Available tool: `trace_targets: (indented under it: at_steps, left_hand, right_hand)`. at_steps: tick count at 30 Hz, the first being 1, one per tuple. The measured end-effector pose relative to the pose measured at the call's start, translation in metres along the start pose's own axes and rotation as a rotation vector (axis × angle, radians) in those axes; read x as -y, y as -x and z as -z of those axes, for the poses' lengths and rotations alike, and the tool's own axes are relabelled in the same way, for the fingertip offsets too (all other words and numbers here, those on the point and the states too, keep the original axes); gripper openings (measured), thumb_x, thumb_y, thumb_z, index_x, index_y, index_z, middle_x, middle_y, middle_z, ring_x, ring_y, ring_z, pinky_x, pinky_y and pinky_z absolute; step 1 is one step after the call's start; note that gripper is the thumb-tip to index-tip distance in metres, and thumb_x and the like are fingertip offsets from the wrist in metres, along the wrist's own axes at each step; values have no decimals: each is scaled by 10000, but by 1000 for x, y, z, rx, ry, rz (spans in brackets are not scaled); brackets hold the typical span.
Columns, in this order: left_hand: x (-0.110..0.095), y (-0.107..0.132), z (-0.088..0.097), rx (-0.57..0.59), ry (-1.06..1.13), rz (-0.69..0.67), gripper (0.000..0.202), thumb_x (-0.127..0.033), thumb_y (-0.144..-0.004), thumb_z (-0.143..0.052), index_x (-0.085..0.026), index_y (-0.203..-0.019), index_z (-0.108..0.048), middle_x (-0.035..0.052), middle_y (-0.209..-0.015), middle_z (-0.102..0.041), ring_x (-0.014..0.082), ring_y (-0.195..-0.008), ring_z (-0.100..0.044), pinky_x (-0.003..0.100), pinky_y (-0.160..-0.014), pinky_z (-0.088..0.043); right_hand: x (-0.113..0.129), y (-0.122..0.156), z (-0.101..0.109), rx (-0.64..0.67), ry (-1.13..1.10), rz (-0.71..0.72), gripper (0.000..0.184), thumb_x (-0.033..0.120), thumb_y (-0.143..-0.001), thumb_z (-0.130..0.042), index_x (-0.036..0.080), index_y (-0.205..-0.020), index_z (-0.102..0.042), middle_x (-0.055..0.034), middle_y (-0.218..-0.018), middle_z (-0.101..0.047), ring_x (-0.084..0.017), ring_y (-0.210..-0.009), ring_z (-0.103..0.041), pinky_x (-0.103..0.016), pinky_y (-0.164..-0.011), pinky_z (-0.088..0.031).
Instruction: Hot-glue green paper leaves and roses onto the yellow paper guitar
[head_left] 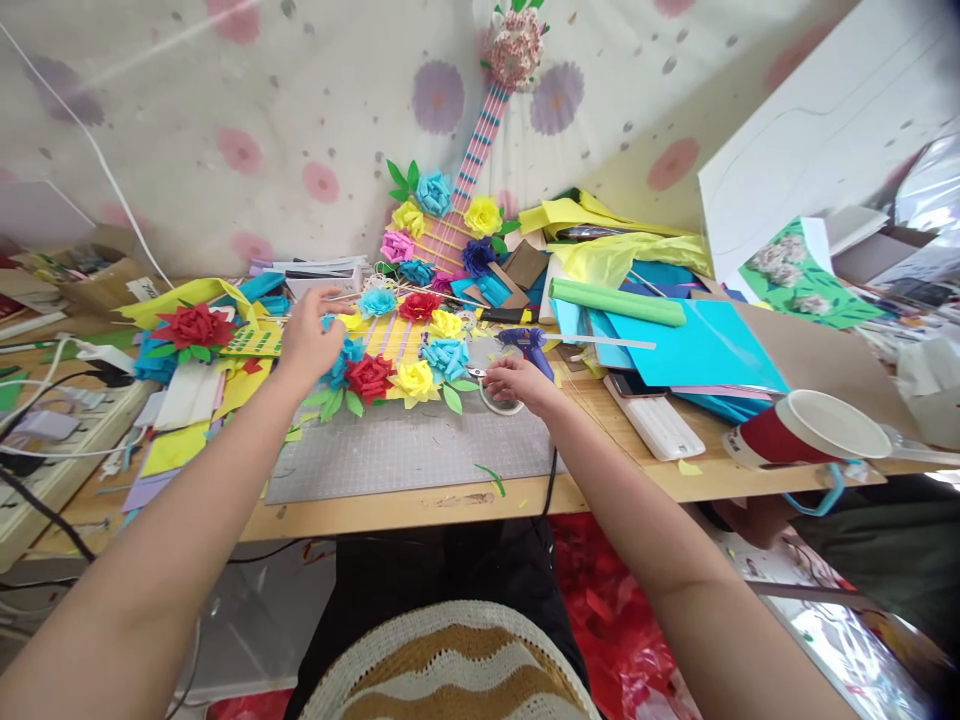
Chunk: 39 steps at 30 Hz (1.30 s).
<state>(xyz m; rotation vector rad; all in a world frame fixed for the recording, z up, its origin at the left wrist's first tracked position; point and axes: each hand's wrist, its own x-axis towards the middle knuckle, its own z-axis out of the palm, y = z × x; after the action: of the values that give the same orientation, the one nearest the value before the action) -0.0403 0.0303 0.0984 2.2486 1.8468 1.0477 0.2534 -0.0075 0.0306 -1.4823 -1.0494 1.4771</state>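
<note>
A yellow paper guitar (pixel 386 338) lies on the grey cutting mat (pixel 420 450), trimmed with red, blue and yellow paper roses and green leaves. My left hand (pixel 309 335) is over the guitar where its neck meets the body, fingers apart, beside a light-blue rose (pixel 377 302). To the right of the guitar, my right hand (pixel 517 382) hovers low with loosely bent fingers. Under its fingertips are a small metal piece like a scissors pivot (pixel 477 372) and a white ring (pixel 501 405); contact is unclear. Just behind that hand sits a blue glue gun (pixel 529 347).
A pink flowered paper guitar (pixel 476 150) leans against the wall sheet. At right are a green paper roll (pixel 619 302), blue sheets (pixel 697 345), a white power bank (pixel 656 425) and a red-and-white paper cup (pixel 810 430) near the edge. Power strips (pixel 45 470) and cables lie left.
</note>
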Motion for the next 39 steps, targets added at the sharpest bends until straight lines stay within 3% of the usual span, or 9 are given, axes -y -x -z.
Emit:
trace_targets:
  at_steps: [3, 6, 9, 14, 19, 23, 29, 34, 39]
  left_hand:
    - [27, 0, 18, 14, -35, 130, 421, -171, -769, -420, -220, -1186, -392, 6, -1100, -651, 150, -746, -587, 332, -742, -477]
    - [52, 2, 30, 142, -135, 156, 421, -186, -770, -449, -212, -1184, -381, 10, -1133, -633, 185, -863, -577, 378, -813, -469]
    - [77, 1, 34, 267, -334, 39, 505, -155, -706, -508, -180, -1193, -376, 62, -1185, -586, 276, -1104, -497, 446, -922, -422]
    - [101, -7, 20, 442, -479, -166, 655, -134, -642, -553, -135, -1262, -339, 141, -1328, -445, 312, -1248, -399, 443, -1016, -358]
    - [99, -26, 3, 548, -500, -240, 753, -116, -567, -577, -87, -1287, -360, 225, -1339, -440, 335, -1270, -398, 429, -1027, -340]
    - [99, -36, 0, 598, -494, -194, 750, -108, -567, -564, -96, -1293, -375, 241, -1275, -503, 349, -1186, -493, 427, -942, -417]
    - [103, -44, 12, 673, -429, -128, 749, -236, -555, -634, -174, -1256, -377, 150, -1235, -561, 310, -1096, -561, 380, -883, -451]
    - [83, -57, 28, 692, -528, -83, 642, -258, -567, -637, -174, -1166, -422, 115, -1097, -615, 281, -944, -611, 329, -763, -464]
    - [74, -76, 36, 693, -601, -134, 582, -279, -606, -632, -140, -1130, -420, 102, -1016, -619, 216, -840, -596, 270, -685, -434]
  right_hand:
    - [5, -1, -6, -95, -17, 82, 108, 88, -725, -545, 170, -718, -475, 3, -644, -615, -72, -535, -566, -174, -487, -457]
    - [5, -4, -12, -141, -13, 181, 112, 100, -719, -527, 185, -744, -460, 27, -631, -594, -70, -533, -552, -171, -489, -437]
    - [1, -8, -17, -144, 13, 247, 117, 137, -693, -533, 198, -753, -453, 43, -628, -580, -70, -510, -525, -180, -488, -422]
    - [-4, -14, -23, -229, -11, 359, 126, 212, -670, -514, 211, -775, -444, 49, -652, -565, -71, -500, -493, -194, -492, -407]
    - [-3, -16, -29, -285, -69, 397, 143, 221, -654, -490, 214, -785, -434, 51, -651, -549, -65, -481, -466, -195, -477, -378]
    - [-4, -17, -31, -291, -59, 391, 141, 233, -654, -495, 212, -779, -433, 48, -656, -551, -65, -481, -462, -197, -475, -365]
    - [-6, -16, -29, -280, -90, 412, 150, 226, -651, -511, 206, -783, -444, 41, -645, -560, -70, -481, -464, -201, -471, -361]
    - [-10, -14, -27, -292, -67, 377, 164, 246, -651, -520, 207, -787, -438, 44, -651, -559, -73, -478, -467, -207, -476, -371]
    - [-25, -5, -32, -320, 189, 455, 97, 226, -698, -487, 202, -788, -461, 20, -676, -568, -107, -555, -513, -236, -532, -400]
